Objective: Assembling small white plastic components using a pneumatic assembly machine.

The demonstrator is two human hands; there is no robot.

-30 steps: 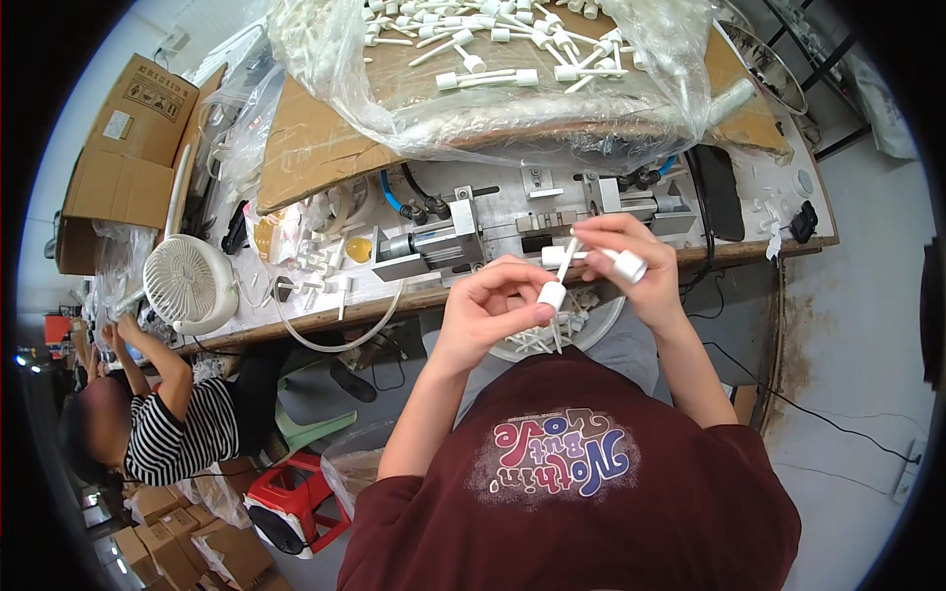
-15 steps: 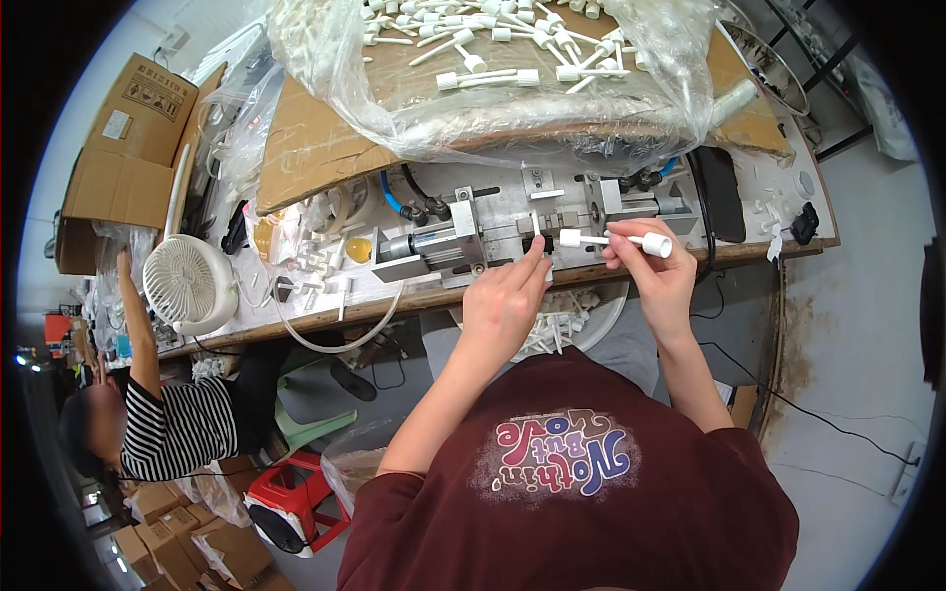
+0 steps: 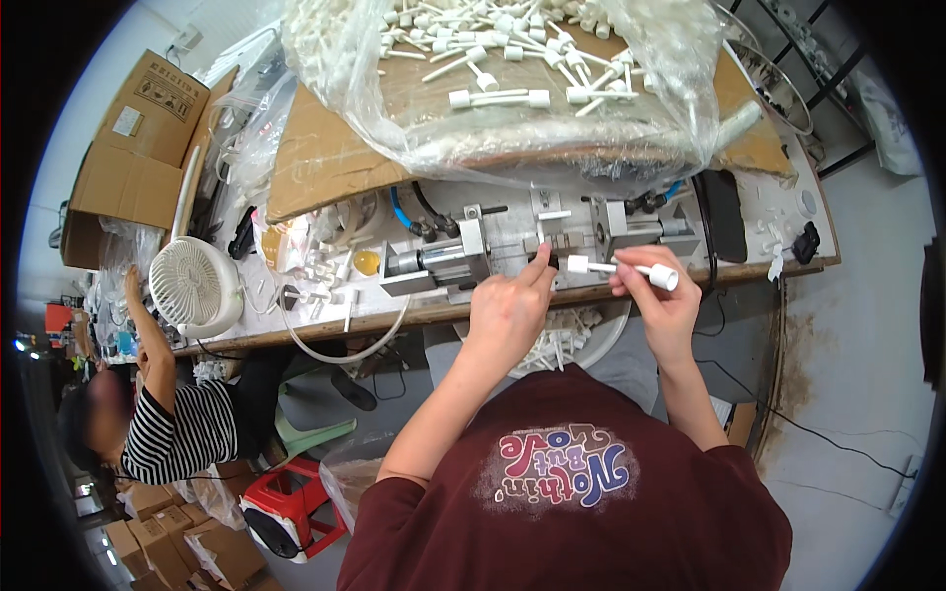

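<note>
On the workbench (image 3: 769, 202), the fan (image 3: 196, 287) stands at the left side. The left metal unit (image 3: 434, 262) and the right metal unit (image 3: 645, 229) face each other near the front edge. To the right of both lies a flat device (image 3: 724, 217). Behind them is the cardboard sheet (image 3: 325, 163); above it, on plastic film (image 3: 552, 136), lie many capped sticks (image 3: 500, 98).

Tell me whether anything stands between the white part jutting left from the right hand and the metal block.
Nothing visible stands between the white part and the metal block; the left hand has a fingertip just left of that gap.
</note>
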